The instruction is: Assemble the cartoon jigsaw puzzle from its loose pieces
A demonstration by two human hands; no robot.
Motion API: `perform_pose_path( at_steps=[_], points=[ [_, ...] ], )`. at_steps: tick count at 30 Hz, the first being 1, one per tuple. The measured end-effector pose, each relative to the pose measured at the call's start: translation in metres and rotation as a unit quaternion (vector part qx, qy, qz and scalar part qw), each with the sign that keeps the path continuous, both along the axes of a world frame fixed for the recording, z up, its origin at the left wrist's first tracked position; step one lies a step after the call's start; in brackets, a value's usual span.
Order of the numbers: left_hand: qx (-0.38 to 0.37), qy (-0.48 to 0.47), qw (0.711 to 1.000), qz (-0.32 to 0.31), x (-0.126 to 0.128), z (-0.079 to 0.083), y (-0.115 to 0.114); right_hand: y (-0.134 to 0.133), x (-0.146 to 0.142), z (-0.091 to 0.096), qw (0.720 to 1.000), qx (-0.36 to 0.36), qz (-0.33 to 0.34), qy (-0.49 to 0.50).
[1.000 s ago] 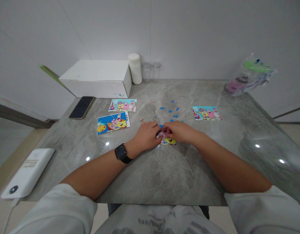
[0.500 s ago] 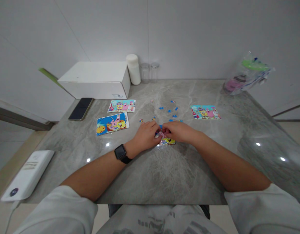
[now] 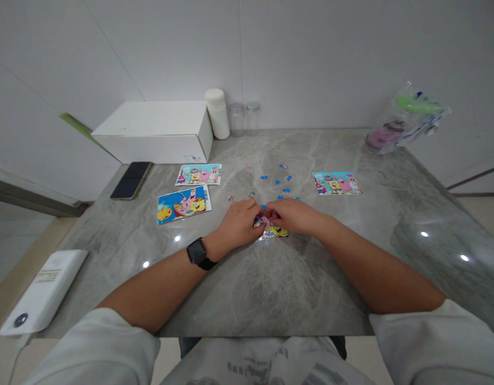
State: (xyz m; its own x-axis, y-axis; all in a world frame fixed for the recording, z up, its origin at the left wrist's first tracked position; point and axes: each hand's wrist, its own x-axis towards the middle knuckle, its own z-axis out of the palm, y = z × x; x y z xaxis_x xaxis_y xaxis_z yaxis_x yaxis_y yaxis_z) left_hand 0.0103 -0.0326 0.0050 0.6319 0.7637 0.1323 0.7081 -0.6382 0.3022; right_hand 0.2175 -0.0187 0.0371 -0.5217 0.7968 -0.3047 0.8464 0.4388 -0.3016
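Note:
A partly joined jigsaw puzzle (image 3: 276, 232) with a yellow cartoon face lies on the table in front of me, partly covered by my fingers. My left hand (image 3: 241, 220), curled over its left side, grips that edge between thumb and fingers. From the right, my right hand (image 3: 290, 215) has its fingertips pinched together at a pink puzzle piece (image 3: 265, 220) on the upper part of the puzzle. Just beyond both hands lie several loose puzzle pieces (image 3: 278, 182), mostly blue. A black watch (image 3: 197, 250) is on my left wrist.
Picture cards lie at left, a blue one (image 3: 185, 204) and a light one (image 3: 199, 174); a finished-looking picture (image 3: 338, 183) lies right. Behind are a phone (image 3: 131, 180), white box (image 3: 151, 133), white bottle (image 3: 217, 114), two glass jars (image 3: 244, 120) and bagged cup (image 3: 403, 123). A white device (image 3: 44, 291) sits front left.
The camera view has shifted slightly. Both hands stay at the puzzle in nearly the same pose, with only a slight shift of the right fingers.

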Motion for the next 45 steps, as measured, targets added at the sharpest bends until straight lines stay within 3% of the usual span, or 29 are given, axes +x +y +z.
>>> perform_pose_path(
  at_steps=[32,40,45],
  points=[
    [0.001,0.019,1.000,-0.007,-0.001,0.005,-0.002,-0.001,-0.001,0.006,1.000,-0.007,0.000,0.003],
    [-0.002,-0.029,0.999,-0.014,-0.005,0.001,0.001,0.004,0.007,-0.003,1.000,0.002,0.009,0.028],
    [-0.001,-0.116,0.993,0.026,-0.017,0.003,0.010,0.007,0.007,0.002,0.998,0.026,-0.014,0.057]
  ],
)
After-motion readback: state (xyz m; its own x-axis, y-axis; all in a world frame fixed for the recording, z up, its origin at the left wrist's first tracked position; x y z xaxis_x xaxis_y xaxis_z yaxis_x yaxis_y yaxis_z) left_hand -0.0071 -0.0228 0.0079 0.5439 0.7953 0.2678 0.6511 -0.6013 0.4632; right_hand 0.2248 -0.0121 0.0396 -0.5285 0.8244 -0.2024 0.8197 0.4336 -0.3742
